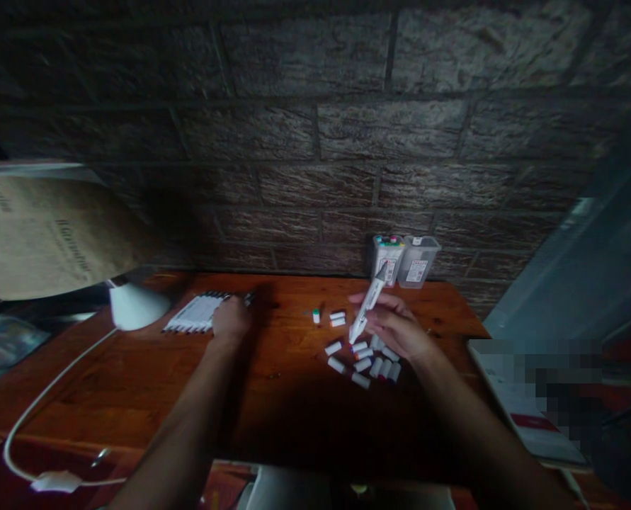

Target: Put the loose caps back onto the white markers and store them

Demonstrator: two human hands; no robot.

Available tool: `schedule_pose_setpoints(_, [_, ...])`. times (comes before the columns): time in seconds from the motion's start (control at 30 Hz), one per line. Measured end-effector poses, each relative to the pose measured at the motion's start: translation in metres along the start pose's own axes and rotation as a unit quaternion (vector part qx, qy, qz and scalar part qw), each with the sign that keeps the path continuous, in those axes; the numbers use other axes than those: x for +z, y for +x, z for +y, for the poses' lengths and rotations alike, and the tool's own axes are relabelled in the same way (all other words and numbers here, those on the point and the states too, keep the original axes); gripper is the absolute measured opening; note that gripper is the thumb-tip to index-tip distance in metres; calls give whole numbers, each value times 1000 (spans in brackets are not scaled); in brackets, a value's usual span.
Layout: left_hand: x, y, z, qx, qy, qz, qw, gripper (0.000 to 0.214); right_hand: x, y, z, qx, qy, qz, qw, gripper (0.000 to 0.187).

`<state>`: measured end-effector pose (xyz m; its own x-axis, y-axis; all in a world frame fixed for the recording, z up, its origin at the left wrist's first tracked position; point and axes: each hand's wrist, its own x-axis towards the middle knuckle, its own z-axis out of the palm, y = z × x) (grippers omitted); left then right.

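My right hand holds a white marker between thumb and fingers, tilted, its grey tapered end up. Under its lower end lies a loose cluster of short white caps with coloured ends. Several of them sit partly in the hand's shadow. On the left, my left hand rests at the right end of a row of white markers with dark ends. Its fingers look curled, but what they grip is hidden; a dark marker end shows just beyond them.
Two clear plastic boxes stand against the brick wall, the left one with coloured caps inside. A lamp with a printed shade stands at the left, its white cord running over the front edge. A green-ended cap stands upright mid-table.
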<state>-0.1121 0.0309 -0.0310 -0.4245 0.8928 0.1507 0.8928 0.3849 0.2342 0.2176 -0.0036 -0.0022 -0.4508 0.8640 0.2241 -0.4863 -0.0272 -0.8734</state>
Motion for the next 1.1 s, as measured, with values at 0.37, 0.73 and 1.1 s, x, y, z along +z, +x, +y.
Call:
schedule_pose_setpoints(0.37, [6, -46, 62, 303, -276, 8, 912, 40, -2, -1, 1, -2, -14, -11, 1000, 29])
schedule_pose_setpoints(0.73, [7, -55, 68, 383, -333, -52, 860, 34, 3, -13, -1, 31, -49, -103, 993, 34])
schedule_pose_setpoints(1.1, [5, -56, 70, 352, -369, -63, 858, 26, 10, -15, -5, 48, -68, -111, 990, 34])
